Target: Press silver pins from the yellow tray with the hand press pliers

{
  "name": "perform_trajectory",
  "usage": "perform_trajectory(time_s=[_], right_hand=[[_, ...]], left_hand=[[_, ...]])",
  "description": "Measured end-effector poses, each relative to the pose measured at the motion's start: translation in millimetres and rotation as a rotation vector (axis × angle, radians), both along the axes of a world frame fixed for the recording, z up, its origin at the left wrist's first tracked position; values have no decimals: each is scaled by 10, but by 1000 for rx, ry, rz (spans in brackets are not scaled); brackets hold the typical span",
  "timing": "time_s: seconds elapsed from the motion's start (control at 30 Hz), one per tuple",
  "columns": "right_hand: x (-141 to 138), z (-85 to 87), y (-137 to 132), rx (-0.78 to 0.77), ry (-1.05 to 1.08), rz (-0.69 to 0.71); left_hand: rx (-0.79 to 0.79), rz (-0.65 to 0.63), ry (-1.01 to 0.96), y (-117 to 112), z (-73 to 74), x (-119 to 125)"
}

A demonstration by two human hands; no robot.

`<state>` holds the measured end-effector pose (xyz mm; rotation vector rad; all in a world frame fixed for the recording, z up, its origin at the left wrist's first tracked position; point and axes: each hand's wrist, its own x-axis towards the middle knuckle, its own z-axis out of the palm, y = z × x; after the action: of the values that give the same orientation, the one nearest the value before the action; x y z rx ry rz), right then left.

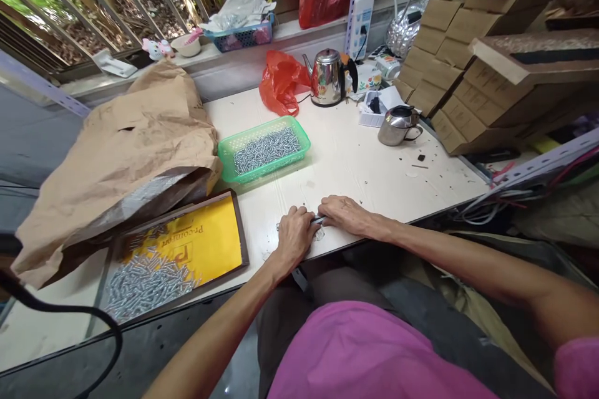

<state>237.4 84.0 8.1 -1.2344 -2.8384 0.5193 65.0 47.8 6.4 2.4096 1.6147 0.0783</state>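
Note:
Near the table's front edge my left hand (296, 235) and my right hand (345, 213) are close together, both with fingers curled and pinching. Between their fingertips shows a slim, shiny metal rod (319, 220), its ends hidden by the fingers. Beyond the hands is a green plastic basket (227, 168) with many small metal pins (269, 151) in it. To the left of my left hand lies a shallow dark-rimmed tray (241, 230) with a yellow bottom, holding a heap of loose silvery pins (150, 283).
A large brown paper sack (126, 131) covers the tray's back side. At the back stand a steel kettle (326, 78), a red plastic bag (283, 81) and a small metal pot (397, 126). Stacked cardboard boxes (486, 93) fill the right. A black cable (70, 308) curves in at the lower left.

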Motion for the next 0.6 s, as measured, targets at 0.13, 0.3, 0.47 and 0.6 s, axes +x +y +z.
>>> perform_trajectory(time_s=[0.13,0.3,0.47,0.6], right_hand=[[-4,10,26,5,-10,5],[106,-16,98,91,109,67],[168,-88,285,68,168,86],[11,-66,480,183,46,-40]], left_hand=[[-4,20,-18,22,8,6],[133,96,-96,-128,-113,22],[246,-2,-200,-490,-344,148],[213,-24,-291,-646,-420,241]])
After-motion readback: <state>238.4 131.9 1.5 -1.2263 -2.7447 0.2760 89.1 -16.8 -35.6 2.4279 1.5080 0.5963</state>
